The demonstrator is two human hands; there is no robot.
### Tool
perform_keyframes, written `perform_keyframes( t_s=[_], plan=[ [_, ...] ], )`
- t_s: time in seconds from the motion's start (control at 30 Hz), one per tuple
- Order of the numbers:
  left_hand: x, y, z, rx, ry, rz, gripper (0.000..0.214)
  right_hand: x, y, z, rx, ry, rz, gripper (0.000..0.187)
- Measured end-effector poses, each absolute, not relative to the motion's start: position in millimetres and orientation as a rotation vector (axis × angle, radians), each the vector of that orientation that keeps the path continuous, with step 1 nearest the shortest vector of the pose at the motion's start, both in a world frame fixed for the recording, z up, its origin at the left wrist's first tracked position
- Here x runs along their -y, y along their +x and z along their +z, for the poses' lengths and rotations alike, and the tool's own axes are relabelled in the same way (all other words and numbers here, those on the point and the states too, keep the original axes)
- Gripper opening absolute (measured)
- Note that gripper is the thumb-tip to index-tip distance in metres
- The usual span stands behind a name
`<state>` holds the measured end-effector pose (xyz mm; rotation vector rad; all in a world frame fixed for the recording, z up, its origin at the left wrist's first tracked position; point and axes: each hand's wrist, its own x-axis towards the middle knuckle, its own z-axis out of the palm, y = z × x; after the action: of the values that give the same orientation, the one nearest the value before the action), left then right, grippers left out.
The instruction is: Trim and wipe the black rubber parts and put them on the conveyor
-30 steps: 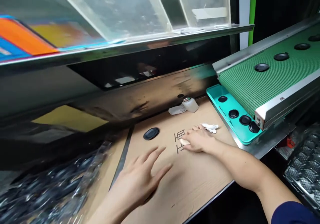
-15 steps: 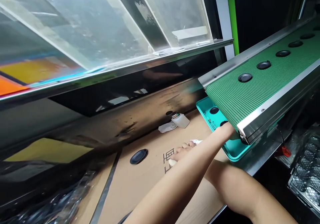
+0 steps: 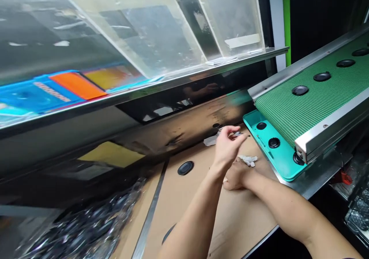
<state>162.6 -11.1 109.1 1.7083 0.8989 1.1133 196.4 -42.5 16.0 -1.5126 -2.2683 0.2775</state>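
My left hand (image 3: 227,145) is raised over the cardboard (image 3: 245,216), thumb and fingers pinched together; what lies between them is too small to make out. Behind its fingers is a pale bottle, mostly hidden. Lower down, my right hand (image 3: 235,176) rests near the cardboard, its fingers partly covered by my left wrist. Crumpled white tissue (image 3: 248,160) lies beside it. To the left, a round black part (image 3: 185,168) sits on the cardboard. More such round parts lie in the teal tray (image 3: 284,172), under the end of the green conveyor belt (image 3: 291,112).
Several black round parts ride on the belt, between metal rails (image 3: 340,124). A plastic bag of dark parts (image 3: 86,228) lies at lower left. Above the cardboard runs a metal ledge (image 3: 184,76) with clear panels. Something red (image 3: 346,178) hangs below the conveyor.
My left hand has come out of the teal tray, back over the cardboard. The view has swung left, and more round parts show in the tray.
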Motion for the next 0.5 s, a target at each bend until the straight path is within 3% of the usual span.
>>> perform_keyframes(
  t_s=[0.2, 0.5],
  plan=[
    [14, 43, 70, -0.853, 0.728, 1.149, 0.029, 44, 190, 15, 2.346, -1.559, 0.099, 0.026],
    [17, 21, 15, -0.591, 0.435, 1.072, 0.025, 34, 181, 18, 1.730, -1.478, 0.090, 0.041]
  ],
)
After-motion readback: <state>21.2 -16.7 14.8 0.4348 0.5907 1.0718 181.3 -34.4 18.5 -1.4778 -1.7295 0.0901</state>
